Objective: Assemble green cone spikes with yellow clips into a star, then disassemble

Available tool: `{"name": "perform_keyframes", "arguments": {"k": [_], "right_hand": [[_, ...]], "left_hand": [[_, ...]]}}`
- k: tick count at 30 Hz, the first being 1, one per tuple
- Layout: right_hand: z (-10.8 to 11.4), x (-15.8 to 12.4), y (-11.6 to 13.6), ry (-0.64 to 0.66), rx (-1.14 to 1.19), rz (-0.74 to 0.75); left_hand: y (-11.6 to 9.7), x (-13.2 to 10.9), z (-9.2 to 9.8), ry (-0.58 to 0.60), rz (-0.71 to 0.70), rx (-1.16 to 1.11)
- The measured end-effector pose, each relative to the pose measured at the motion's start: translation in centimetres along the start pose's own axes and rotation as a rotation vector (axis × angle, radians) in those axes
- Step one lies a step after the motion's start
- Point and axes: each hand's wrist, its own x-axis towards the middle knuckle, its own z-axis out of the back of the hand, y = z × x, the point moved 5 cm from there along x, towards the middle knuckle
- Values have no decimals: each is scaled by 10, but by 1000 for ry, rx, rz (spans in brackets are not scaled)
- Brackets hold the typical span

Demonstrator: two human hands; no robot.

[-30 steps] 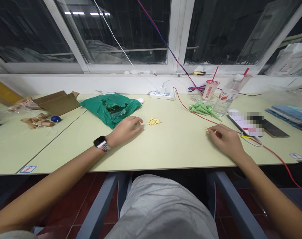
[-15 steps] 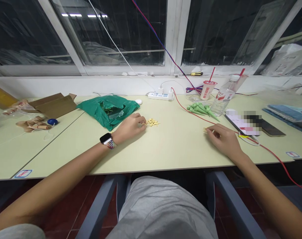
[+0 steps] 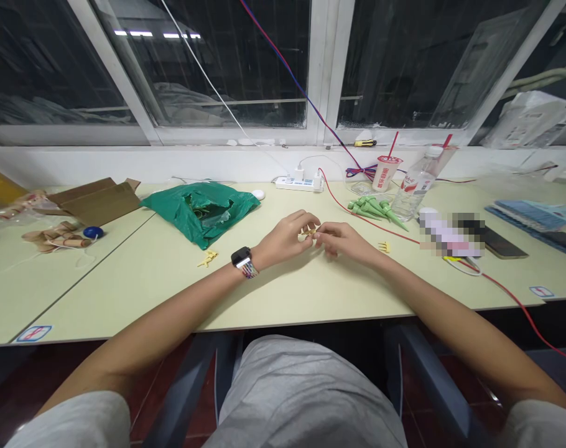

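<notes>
So, left hand [image 3: 283, 241] holds small yellow bits [image 3: 307, 233]; right hand [image 3: 346, 240] meets them, can't tell if gripping. Short yellow row [image 3: 384, 247] on table [image 3: 283, 298] looks done; loose yellow pile [image 3: 209, 258] by watch [image 3: 241, 256] looks undone.

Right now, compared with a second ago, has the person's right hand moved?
Yes, to the left. Judged against the white power strip, the right hand was well to its right; now it reaches roughly in line with the strip's right end.
</notes>
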Motion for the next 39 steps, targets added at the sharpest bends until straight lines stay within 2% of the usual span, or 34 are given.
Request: {"name": "perform_keyframes", "arguments": {"k": [7,12,16,21,25,29,34,37,39], "right_hand": [[-10,4,-17,5,68,13],[-7,2,-14,8,132,39],[-6,1,-12,32,153,14],[-8,-2,-14,162,151,-64],[-8,-4,-14,233,82,-74],[-6,-6,-14,232,-78,-30],[-3,-8,-10,156,-401,163],[-3,-8,-7,47,-565,313],[-2,-8,-6,-41,-622,357]], "left_hand": [[1,-15,-1,-56,-27,-102],[-3,-19,2,-111,-68,-100],[0,-20,4,-74,-75,-73],[2,-24,2,-28,-214,-1],[3,-25,-1,13,-281,51],[3,-28,-5,72,-353,152],[4,-28,-12,140,-244,188],[6,-26,-13,127,-60,58],[8,-26,-13,102,80,-51]]}}
